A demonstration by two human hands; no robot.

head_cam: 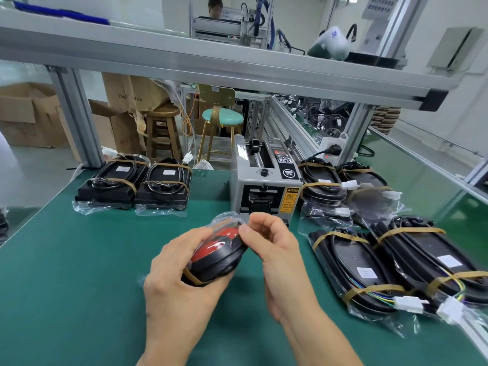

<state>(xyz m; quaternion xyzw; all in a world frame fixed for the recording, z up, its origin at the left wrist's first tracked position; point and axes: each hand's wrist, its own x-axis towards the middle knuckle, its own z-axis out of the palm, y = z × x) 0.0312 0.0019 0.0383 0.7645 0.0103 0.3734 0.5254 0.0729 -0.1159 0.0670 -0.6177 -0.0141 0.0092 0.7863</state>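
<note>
A black oval lamp unit with a red lens (215,256), wrapped in a clear plastic bag and bound by a tan rubber band, is held above the green bench mat (79,273). My left hand (179,281) grips its lower body from the left. At the unit's top end, my right hand (272,241) pinches the bag's loose plastic between thumb and fingertips. A grey automatic tape dispenser (264,186) stands just behind the hands.
Two bagged black units (134,184) lie at the back left of the mat. Several more, with cables and white connectors (383,249), are piled at the right. An aluminium frame shelf (211,64) spans overhead. Stools, cardboard boxes and a person at a machine sit beyond the bench.
</note>
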